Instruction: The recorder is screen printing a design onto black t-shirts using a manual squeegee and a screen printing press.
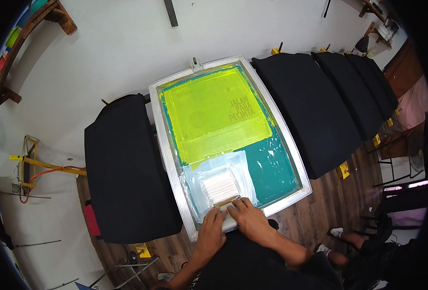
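A silver-rimmed screen-printing frame (162,137) lies in front of me. Its mesh carries a yellow-green stencil area (209,104) with lettering and a round line motif, bordered by teal. White ink (219,187) is smeared in a ridged patch over the near part of the mesh. Just behind that patch, at the frame's near end, both hands grip a squeegee (229,221) with a pale body and a brownish edge. My left hand (212,231) is closed over its left part, my right hand (247,220) over its right part. My fingers hide much of it.
Black fabric-covered boards flank the frame, one on the left (129,169) and several on the right (303,106). Yellow brackets (343,170) show at their ends. A wooden shelf (22,53) hangs at upper left. Another person's legs and shoes (336,232) are at lower right.
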The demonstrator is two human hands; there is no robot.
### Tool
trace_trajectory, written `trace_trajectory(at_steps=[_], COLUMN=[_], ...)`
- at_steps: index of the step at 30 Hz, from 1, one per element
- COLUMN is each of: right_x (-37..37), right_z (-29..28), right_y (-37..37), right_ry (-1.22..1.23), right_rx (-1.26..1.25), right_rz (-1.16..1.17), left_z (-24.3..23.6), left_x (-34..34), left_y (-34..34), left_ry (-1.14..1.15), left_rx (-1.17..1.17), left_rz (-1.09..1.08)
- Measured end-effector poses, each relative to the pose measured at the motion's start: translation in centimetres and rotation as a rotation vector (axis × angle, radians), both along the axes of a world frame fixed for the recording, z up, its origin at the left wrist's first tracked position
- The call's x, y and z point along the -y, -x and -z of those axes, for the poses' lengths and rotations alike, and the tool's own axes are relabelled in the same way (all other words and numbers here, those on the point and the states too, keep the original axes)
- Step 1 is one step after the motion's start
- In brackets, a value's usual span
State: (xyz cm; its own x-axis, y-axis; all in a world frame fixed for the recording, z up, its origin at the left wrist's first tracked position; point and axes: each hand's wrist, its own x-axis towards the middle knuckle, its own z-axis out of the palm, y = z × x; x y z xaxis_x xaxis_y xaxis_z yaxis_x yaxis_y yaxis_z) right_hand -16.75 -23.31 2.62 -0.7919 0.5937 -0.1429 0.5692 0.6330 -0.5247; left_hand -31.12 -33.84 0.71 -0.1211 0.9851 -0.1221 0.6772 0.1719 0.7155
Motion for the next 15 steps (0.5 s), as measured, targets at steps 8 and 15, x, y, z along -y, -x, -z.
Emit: trace_trajectory(at_steps=[8,15], right_x=[0.3,0.9], right_z=[-0.3,-0.6], right_y=[-0.2,-0.7], right_ry=[-0.085,-0.063], right_rx=[-0.025,-0.013], right_rz=[-0.022,-0.030], left_z=[-0.6,-0.7], left_x=[0.3,0.6], left_y=[0.0,-0.4], left_ry=[0.018,0.006], left_rx=[-0.033,-0.054], left_rz=[0.013,0.037])
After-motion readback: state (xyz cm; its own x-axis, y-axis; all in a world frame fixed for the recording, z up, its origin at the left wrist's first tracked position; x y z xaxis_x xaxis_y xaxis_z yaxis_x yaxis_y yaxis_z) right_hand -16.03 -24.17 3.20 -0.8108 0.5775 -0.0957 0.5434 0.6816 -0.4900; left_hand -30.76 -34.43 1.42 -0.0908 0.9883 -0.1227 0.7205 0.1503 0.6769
